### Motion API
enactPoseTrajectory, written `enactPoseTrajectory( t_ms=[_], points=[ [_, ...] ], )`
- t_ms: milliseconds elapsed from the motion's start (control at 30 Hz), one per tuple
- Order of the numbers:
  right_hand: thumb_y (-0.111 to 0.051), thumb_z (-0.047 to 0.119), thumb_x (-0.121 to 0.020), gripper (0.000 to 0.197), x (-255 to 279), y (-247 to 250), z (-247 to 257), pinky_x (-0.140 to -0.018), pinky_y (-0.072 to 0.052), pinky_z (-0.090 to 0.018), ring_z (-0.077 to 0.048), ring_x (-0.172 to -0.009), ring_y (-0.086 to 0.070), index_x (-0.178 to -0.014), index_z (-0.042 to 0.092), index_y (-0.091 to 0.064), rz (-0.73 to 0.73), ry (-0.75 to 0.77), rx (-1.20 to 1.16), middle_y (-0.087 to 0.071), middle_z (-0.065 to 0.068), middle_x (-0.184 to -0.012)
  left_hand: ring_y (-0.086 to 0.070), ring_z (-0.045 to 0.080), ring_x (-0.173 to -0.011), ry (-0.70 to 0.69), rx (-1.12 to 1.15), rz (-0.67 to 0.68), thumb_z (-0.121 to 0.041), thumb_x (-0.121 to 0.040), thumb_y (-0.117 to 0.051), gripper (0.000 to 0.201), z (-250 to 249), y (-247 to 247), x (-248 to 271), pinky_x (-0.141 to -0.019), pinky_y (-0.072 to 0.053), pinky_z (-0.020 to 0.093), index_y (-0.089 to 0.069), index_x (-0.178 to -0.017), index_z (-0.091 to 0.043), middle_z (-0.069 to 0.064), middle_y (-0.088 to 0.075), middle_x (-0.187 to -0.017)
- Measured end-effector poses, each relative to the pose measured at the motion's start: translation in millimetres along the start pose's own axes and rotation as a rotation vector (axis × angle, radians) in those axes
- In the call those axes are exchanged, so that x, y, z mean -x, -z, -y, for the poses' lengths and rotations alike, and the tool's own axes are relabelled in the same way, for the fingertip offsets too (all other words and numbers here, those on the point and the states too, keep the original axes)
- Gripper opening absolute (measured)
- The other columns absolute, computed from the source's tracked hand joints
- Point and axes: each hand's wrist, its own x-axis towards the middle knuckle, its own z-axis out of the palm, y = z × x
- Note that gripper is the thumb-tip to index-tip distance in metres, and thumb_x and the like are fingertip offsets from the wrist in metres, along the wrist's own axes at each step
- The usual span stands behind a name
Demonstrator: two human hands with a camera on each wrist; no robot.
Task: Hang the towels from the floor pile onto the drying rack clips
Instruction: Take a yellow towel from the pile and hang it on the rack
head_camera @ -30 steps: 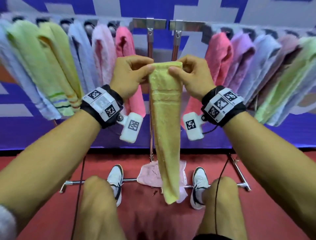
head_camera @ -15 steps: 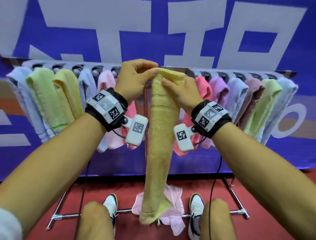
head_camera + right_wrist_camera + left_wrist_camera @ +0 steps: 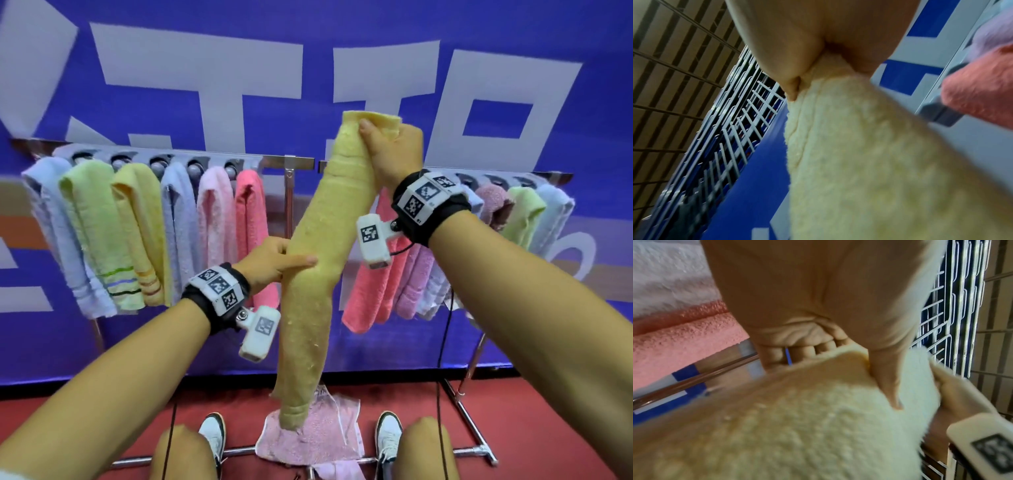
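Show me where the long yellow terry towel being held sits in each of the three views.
Head: the long yellow terry towel runs diagonally through the centre, from the right hand gripping its top end, past the left hand at mid-length, down toward the floor.
Left wrist: it fills the lower half.
Right wrist: it sweeps from centre to lower right.
Shared landmark: the coral-pink hanging towel, at left and at right.
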Motion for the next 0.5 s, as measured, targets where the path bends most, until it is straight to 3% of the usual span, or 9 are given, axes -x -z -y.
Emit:
enactPoseTrajectory(
  t_ms=[100,167,233,267,333,400,433,500],
  points=[
    [-0.069,0.044,-0.075,0.037,-16.2,28.1,-12.4,-0.083,-0.057,-0.038,-0.017,-0.083,-0.069,-0.090,0.011,-0.076,-0.132,-0.054,0.140,-0.075,-0.002,-0.084,-0.039,0.006,-0.043,-0.019,-0.036,0.036,-0.022,-0.084,-0.069,0.027,-8.6,15.4,2.0,-0.045,-0.036,0.017,-0.054,-0.065,-0.009,-0.006,-0.042,-0.048],
    [-0.067,0.041,-0.081,0.035,-16.8,43.7,-23.8,-0.082,-0.053,-0.030,-0.020,-0.087,-0.064,-0.100,0.011,-0.073,-0.148,-0.136,0.265,-0.071,-0.003,-0.090,-0.034,0.008,-0.045,-0.049,-0.030,0.026,-0.036,-0.080,-0.073,0.033,-21.0,27.2,-1.5,-0.046,-0.034,0.017,-0.056,-0.061,-0.015,-0.003,-0.034,-0.051],
    [-0.065,0.036,-0.085,0.029,-12.7,52.3,-36.9,-0.076,-0.046,-0.029,-0.025,-0.091,-0.061,-0.100,0.012,-0.068,-0.129,-0.206,0.418,-0.065,-0.006,-0.094,-0.033,0.011,-0.050,-0.087,-0.052,0.049,-0.049,-0.078,-0.077,0.038,-36.5,32.9,-8.7,-0.049,-0.033,0.020,-0.060,-0.060,-0.021,-0.001,-0.034,-0.057],
    [-0.065,0.033,-0.086,0.026,-5.0,51.3,-41.0,-0.077,-0.044,-0.030,-0.026,-0.093,-0.060,-0.101,0.012,-0.065,-0.115,-0.178,0.494,-0.064,-0.008,-0.098,-0.033,0.013,-0.053,-0.105,-0.065,0.073,-0.051,-0.080,-0.075,0.038,-45.3,30.8,-11.4,-0.052,-0.032,0.023,-0.061,-0.061,-0.021,0.000,-0.035,-0.059],
    [-0.067,0.031,-0.086,0.032,13.9,40.4,-44.3,-0.087,-0.045,-0.031,-0.023,-0.101,-0.059,-0.112,0.013,-0.061,-0.095,0.029,0.516,-0.063,-0.006,-0.110,-0.038,0.016,-0.059,-0.140,-0.088,0.119,-0.047,-0.088,-0.069,0.037,-62.6,20.4,-18.2,-0.057,-0.033,0.028,-0.065,-0.071,-0.015,0.005,-0.043,-0.064],
    [-0.063,0.035,-0.088,0.030,33.1,17.6,-41.2,-0.086,-0.045,-0.031,-0.017,-0.097,-0.059,-0.109,0.013,-0.063,0.069,0.160,0.417,-0.064,-0.003,-0.108,-0.047,0.020,-0.067,-0.170,-0.143,0.162,-0.038,-0.096,-0.060,0.045,-76.0,8.1,-28.6,-0.060,-0.039,0.029,-0.064,-0.087,0.006,0.013,-0.054,-0.074],
    [-0.055,0.038,-0.092,0.028,44.3,4.5,-39.0,-0.084,-0.046,-0.034,-0.019,-0.093,-0.059,-0.101,0.013,-0.065,0.241,0.149,0.398,-0.066,-0.006,-0.101,-0.050,0.020,-0.067,-0.174,-0.172,0.189,-0.035,-0.098,-0.057,0.044,-81.4,2.7,-31.9,-0.060,-0.041,0.028,-0.063,-0.089,0.008,0.014,-0.057,-0.075],
    [-0.038,0.042,-0.098,0.042,59.0,-12.7,-37.1,-0.087,-0.047,-0.042,-0.027,-0.091,-0.061,-0.088,0.011,-0.064,0.493,0.004,0.314,-0.068,-0.014,-0.094,-0.054,0.016,-0.061,-0.159,-0.198,0.229,-0.034,-0.099,-0.056,0.036,-88.7,-3.1,-34.7,-0.057,-0.043,0.027,-0.066,-0.089,-0.001,0.009,-0.061,-0.073]
  ],
)
